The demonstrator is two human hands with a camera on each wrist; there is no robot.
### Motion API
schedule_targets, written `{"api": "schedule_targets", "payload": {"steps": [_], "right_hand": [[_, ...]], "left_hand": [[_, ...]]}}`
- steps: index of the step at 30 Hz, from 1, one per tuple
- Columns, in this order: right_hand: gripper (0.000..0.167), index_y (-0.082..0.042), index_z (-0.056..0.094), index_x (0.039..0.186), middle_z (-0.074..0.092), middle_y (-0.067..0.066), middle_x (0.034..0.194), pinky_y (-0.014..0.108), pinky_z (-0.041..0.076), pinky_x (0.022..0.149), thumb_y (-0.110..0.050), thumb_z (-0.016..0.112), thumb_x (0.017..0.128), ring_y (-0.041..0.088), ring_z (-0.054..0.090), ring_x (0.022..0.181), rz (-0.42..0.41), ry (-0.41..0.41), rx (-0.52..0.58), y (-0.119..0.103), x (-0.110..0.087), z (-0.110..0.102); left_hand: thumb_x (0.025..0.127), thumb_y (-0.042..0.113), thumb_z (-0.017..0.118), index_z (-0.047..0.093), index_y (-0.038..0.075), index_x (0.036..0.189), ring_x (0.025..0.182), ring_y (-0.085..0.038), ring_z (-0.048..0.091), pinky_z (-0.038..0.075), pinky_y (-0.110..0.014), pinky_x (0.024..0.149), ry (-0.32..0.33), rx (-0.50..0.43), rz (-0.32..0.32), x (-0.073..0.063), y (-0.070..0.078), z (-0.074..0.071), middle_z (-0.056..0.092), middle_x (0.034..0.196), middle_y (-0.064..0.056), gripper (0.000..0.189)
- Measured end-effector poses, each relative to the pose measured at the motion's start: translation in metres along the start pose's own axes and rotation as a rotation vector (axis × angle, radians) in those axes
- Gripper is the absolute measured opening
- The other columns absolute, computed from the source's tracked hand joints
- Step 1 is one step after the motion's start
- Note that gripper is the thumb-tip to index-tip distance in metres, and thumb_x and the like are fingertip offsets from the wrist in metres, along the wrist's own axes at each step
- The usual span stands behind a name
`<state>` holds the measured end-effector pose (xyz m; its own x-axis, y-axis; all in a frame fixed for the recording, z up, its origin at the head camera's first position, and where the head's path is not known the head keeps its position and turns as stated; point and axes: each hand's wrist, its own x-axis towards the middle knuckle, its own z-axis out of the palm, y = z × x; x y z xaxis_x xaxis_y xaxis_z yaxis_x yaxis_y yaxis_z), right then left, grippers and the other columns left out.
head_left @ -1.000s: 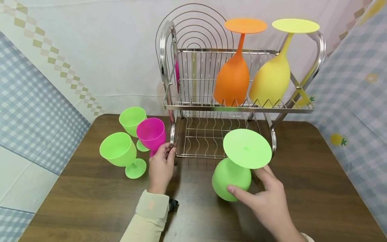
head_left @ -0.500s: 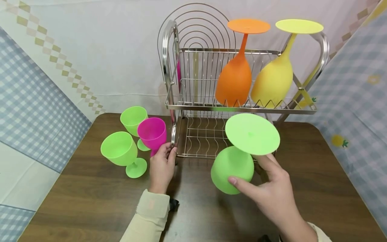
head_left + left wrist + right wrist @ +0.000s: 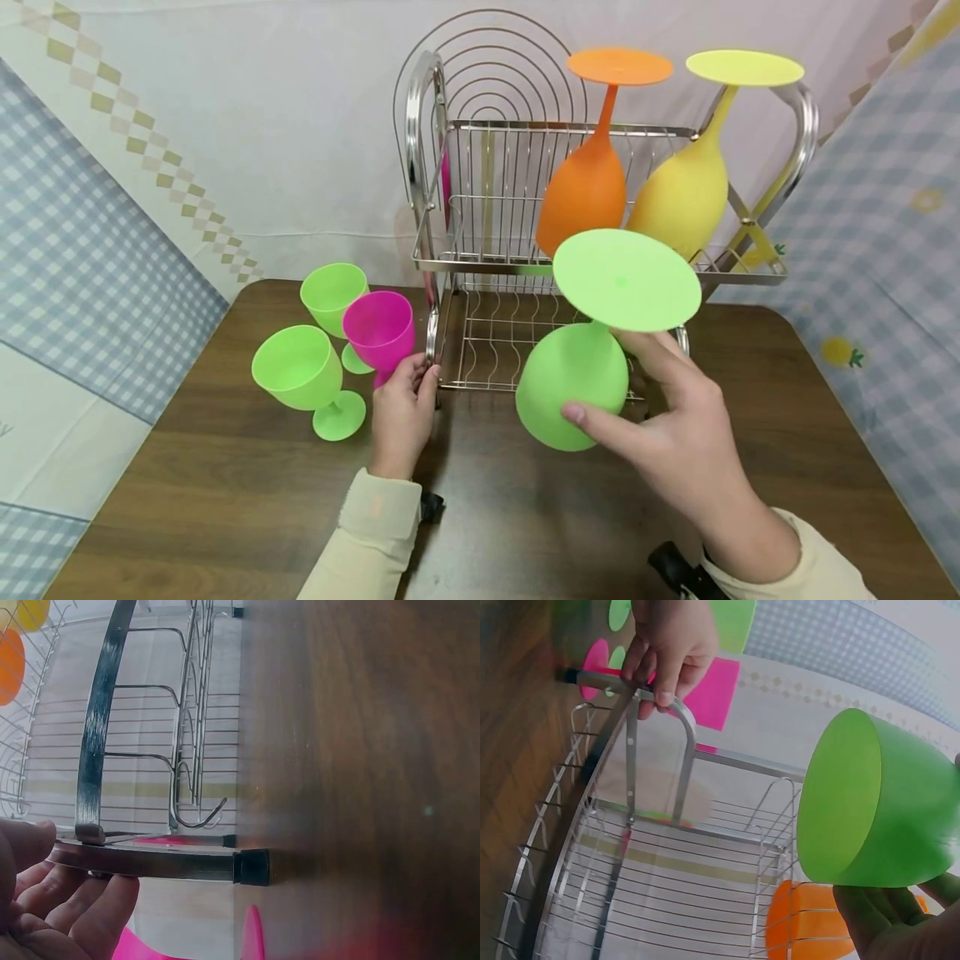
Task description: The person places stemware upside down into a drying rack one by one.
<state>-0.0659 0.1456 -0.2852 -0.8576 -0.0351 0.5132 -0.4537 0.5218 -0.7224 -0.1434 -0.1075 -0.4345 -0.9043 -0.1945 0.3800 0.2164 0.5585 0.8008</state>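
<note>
My right hand (image 3: 675, 417) grips a light green goblet (image 3: 572, 387) held upside down, its round foot uppermost, in front of the dish rack. In the right wrist view the goblet's (image 3: 900, 802) open mouth faces the rack, with fingers beneath the bowl. My left hand (image 3: 403, 412) holds the left front leg of the metal dish rack (image 3: 480, 268); the left wrist view shows its fingers and thumb round that leg (image 3: 150, 861). Close beside the left hand stands a magenta goblet (image 3: 378, 329). An orange goblet (image 3: 583, 196) and a yellow goblet (image 3: 682, 196) sit upside down on the top tier.
Two more green goblets, one in front (image 3: 296, 367) and one behind (image 3: 333, 296), stand upright at the left of the wooden table (image 3: 225, 517). The rack's lower tier (image 3: 498, 342) lies under the top one. Patterned cloth (image 3: 300, 125) hangs behind and at both sides.
My right hand has raised the upside-down green goblet toward the rack's top tier, its foot now overlapping the tier's front edge in view. The left hand stays on the rack leg.
</note>
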Motion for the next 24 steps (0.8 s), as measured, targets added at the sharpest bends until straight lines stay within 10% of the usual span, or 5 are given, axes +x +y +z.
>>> {"api": "schedule_targets", "payload": {"steps": [24], "right_hand": [[0.066,-0.008,0.068,0.124,0.064,-0.001,0.110,0.017,0.045,0.066,0.004,0.091,0.063,0.011,0.054,0.088,-0.143,0.032,-0.012,-0.023,0.041,-0.026]], "left_hand": [[0.096,0.011,0.069,0.070,-0.002,0.109,0.094,-0.029,0.074,0.062,-0.039,0.083,-0.004,-0.003,-0.004,0.001,0.001,0.001,0.075,0.103,-0.017,0.019]]}}
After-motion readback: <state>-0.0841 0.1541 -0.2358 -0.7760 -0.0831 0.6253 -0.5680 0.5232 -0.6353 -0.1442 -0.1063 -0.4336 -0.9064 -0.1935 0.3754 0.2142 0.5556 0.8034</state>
